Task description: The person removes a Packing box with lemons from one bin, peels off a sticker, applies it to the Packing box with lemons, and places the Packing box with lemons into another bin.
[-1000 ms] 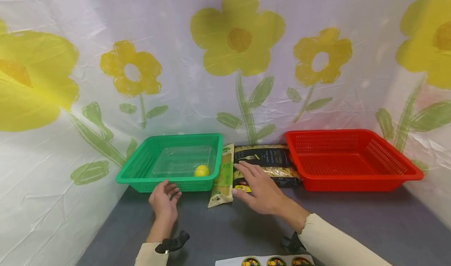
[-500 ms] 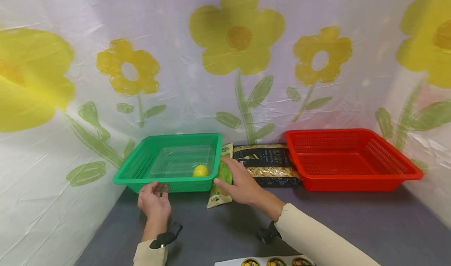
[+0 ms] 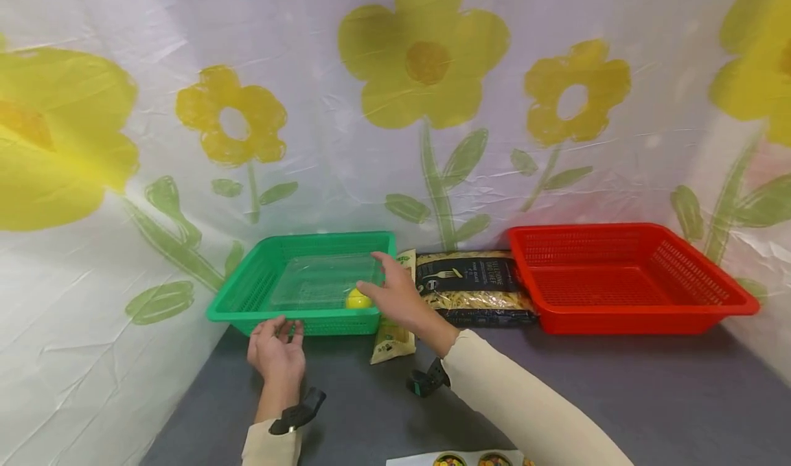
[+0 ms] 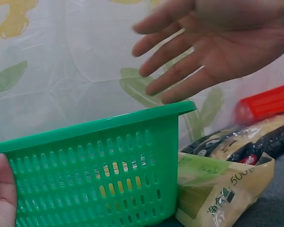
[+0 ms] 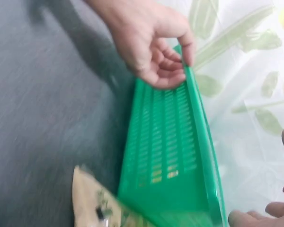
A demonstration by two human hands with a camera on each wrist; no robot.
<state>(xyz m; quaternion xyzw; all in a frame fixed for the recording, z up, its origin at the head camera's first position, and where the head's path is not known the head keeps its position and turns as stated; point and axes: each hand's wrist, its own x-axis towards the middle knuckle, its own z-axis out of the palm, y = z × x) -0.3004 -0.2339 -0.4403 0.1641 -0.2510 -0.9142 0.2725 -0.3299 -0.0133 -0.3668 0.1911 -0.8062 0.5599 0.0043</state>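
My left hand (image 3: 278,353) is at the front of the green basket (image 3: 342,312). In the right wrist view its thumb lies over the rim and its curled fingers press the outer wall, so it grips the edge. Above the basket's front right corner hovers my right hand (image 3: 398,298), its fingers spread and nothing held, as the left wrist view also shows. Just beside its thumb, inside the basket, is a round yellow ball (image 3: 356,300). A clear plastic container (image 3: 321,281) also lies in there. Fingers (image 4: 5,189) of the left hand show at the left wrist view's edge.
A pale noodle packet (image 3: 393,346) lies against the basket's right side, partly covered by the right arm. Beside it is a dark pasta bag (image 3: 472,277), then a red basket (image 3: 618,323). A printed paper sheet (image 3: 414,462) shows at the near edge. A flowered curtain (image 3: 321,157) hangs behind.
My right hand has moved left from over the pasta bag, past the noodle packet, to above the green basket. The left hand has come up against the basket's front rim and gripped it.
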